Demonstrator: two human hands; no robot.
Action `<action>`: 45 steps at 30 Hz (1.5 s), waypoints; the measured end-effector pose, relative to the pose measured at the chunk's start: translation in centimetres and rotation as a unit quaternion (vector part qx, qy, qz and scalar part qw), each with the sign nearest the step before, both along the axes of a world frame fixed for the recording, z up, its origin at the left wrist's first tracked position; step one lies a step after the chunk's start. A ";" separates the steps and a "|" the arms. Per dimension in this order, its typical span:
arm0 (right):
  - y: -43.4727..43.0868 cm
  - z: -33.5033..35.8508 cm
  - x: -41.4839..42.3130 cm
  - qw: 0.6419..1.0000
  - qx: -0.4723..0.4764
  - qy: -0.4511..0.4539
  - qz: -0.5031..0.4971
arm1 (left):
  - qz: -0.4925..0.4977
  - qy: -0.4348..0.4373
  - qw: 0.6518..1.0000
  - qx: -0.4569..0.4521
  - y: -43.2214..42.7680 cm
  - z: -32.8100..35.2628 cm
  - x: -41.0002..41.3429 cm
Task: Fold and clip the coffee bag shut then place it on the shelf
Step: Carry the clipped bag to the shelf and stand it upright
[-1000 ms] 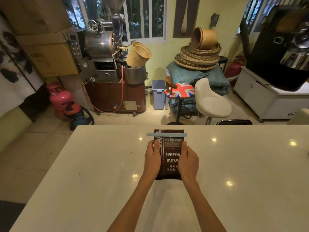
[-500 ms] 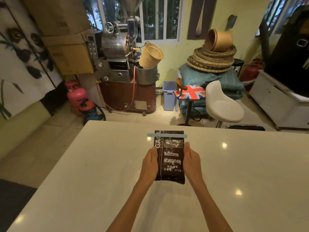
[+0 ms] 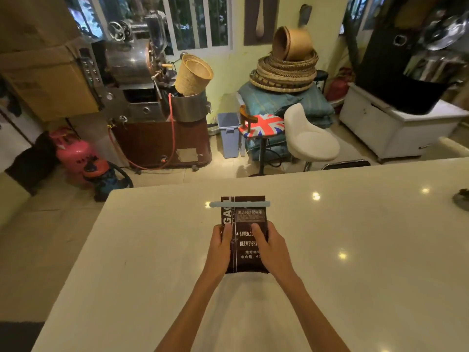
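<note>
A dark brown coffee bag [image 3: 245, 219] with white lettering is held over the white counter [image 3: 355, 250]. A pale blue bar clip [image 3: 239, 204] runs across its folded top, sticking out on both sides. My left hand [image 3: 220, 247] grips the bag's left edge, thumb on the front. My right hand [image 3: 270, 247] grips the right side, thumb and fingers over the print. The bag's lower right corner is hidden behind my right hand. No shelf is in view.
Past the counter's far edge stand a white stool [image 3: 311, 138] and a flag-patterned stool [image 3: 262, 124]. A coffee roaster [image 3: 137, 72], a pink gas cylinder [image 3: 73, 151] and a blue bin [image 3: 228, 134] stand at the back left. A dark object [image 3: 461, 199] lies at the counter's right edge.
Both hands stay on the bag with the clip in place. My thumbs have shifted onto the bag's front. The view has swung to the right and back.
</note>
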State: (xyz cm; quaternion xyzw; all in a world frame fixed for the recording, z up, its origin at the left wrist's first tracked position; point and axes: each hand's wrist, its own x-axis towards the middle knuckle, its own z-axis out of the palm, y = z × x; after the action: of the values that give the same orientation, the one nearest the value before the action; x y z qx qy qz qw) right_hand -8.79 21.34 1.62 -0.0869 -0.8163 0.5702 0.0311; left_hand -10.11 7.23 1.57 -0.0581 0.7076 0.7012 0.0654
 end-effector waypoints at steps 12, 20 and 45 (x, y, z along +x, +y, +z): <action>-4.0 1.5 0.8 0.992 -0.116 -0.036 -0.047 | -0.058 0.039 0.995 -0.068 -4.4 0.9 -1.6; 4.7 3.5 9.5 0.977 -0.080 0.041 -0.191 | -0.251 0.036 0.967 -0.026 5.6 2.6 2.0; -2.0 5.4 83.3 0.199 0.041 0.128 -0.971 | -0.984 0.034 0.148 0.096 28.3 4.5 81.2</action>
State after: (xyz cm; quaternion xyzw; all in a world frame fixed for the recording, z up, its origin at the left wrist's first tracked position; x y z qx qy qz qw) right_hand 74.52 19.35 6.99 -0.7351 -0.0975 0.0613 0.6681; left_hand 71.05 35.52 6.09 0.7175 0.0969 0.1090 0.6811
